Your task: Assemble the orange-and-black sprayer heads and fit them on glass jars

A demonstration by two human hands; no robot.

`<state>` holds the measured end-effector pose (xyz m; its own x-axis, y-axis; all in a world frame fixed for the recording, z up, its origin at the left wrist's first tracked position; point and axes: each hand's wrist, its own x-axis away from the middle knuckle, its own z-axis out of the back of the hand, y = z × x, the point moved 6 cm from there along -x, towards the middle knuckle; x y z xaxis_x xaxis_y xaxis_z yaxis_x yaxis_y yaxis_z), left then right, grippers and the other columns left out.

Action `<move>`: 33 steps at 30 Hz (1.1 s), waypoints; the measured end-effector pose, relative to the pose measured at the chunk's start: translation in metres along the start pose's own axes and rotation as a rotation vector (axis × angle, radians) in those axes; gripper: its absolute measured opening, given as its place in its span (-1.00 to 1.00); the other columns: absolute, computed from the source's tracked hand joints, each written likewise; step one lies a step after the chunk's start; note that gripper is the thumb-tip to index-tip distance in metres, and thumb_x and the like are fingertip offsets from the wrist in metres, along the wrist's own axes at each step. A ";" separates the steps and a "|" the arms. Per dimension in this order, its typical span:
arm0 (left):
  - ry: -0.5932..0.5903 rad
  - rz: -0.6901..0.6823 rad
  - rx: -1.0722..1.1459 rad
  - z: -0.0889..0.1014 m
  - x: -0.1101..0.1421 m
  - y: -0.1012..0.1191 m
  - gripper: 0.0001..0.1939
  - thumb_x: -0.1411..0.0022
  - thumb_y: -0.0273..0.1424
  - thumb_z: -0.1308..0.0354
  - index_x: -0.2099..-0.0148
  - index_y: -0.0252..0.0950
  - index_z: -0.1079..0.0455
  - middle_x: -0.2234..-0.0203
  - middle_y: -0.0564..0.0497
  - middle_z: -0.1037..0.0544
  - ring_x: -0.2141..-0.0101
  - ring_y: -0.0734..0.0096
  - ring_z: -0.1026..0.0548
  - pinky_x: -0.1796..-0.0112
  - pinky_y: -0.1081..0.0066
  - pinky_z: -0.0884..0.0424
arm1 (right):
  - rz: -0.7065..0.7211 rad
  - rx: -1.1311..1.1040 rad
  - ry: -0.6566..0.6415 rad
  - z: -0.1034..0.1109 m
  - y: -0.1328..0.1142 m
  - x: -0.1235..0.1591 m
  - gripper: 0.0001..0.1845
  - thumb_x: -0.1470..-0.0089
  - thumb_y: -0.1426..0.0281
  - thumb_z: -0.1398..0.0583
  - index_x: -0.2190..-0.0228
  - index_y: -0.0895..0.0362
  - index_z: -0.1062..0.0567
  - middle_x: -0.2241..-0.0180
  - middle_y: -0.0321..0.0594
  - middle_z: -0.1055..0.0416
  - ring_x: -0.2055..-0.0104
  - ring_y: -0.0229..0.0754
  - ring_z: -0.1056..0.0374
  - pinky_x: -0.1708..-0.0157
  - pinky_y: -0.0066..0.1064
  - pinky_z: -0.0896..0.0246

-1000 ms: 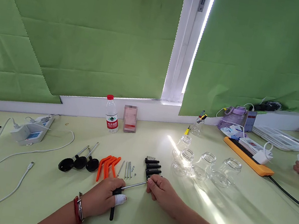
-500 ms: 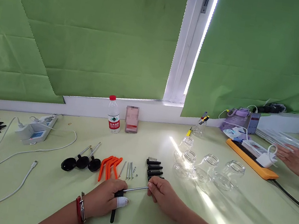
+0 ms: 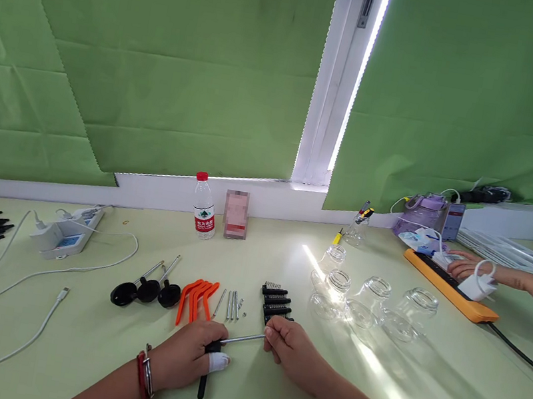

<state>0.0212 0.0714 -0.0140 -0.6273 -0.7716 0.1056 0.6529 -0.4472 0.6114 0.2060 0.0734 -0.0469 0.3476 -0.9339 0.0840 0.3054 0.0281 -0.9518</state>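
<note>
My left hand (image 3: 196,353), a white wrap on one finger, is closed around a black plastic part (image 3: 202,385) whose lower end sticks out below. A thin metal rod (image 3: 244,339) runs from that part to my right hand (image 3: 290,352), which pinches the rod's far end in its fingertips. Just beyond my right hand lies a row of black pieces with springs (image 3: 277,301). Orange bent levers (image 3: 198,296) lie beyond my left hand, and beside them are several metal pins (image 3: 232,305) and small nuts (image 3: 244,315).
Three black round caps with rods (image 3: 148,290) lie left. Several glass jars (image 3: 365,303) stand right. A water bottle (image 3: 205,210) stands at the back. White cables (image 3: 59,261) cross the left side. A co-worker's hand (image 3: 473,266) reaches over the orange power strip (image 3: 471,309).
My hands keep the same hold on the black part and rod. The co-worker's hand has moved left onto the things at the power strip. The view has shifted slightly.
</note>
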 end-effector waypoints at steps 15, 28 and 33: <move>0.023 0.031 0.012 -0.001 0.001 -0.008 -0.80 -0.17 -0.23 -0.06 0.28 -0.27 -0.30 0.42 0.03 -0.39 0.39 0.39 -0.29 0.39 0.47 -0.17 | -0.035 0.019 0.055 0.004 -0.006 0.002 -0.53 -0.18 0.04 0.08 0.54 0.11 -0.28 0.67 -0.38 -0.15 0.57 -0.30 -0.10 0.49 -0.45 -0.06; 0.194 -0.018 0.073 0.015 0.005 0.000 -0.81 -0.20 -0.26 0.00 0.24 -0.26 -0.29 0.45 0.05 -0.38 0.44 0.43 -0.30 0.41 0.46 -0.25 | -0.048 0.006 0.026 0.003 -0.005 0.003 -0.55 -0.17 0.05 0.06 0.54 0.11 -0.25 0.65 -0.39 -0.14 0.57 -0.31 -0.08 0.52 -0.47 -0.03; 0.976 0.161 0.039 0.087 0.042 -0.028 -0.72 -0.13 -0.23 -0.06 0.13 -0.24 -0.25 0.34 0.01 -0.44 0.34 0.36 -0.42 0.26 0.39 -0.35 | -0.040 -0.017 0.014 0.002 0.000 0.003 -0.58 -0.19 0.08 0.06 0.54 0.11 -0.22 0.55 -0.35 -0.23 0.55 -0.33 -0.11 0.52 -0.48 -0.05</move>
<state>-0.0608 0.0908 0.0417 0.1044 -0.8641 -0.4923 0.6742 -0.3024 0.6738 0.2090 0.0717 -0.0459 0.3227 -0.9392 0.1177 0.3035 -0.0152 -0.9527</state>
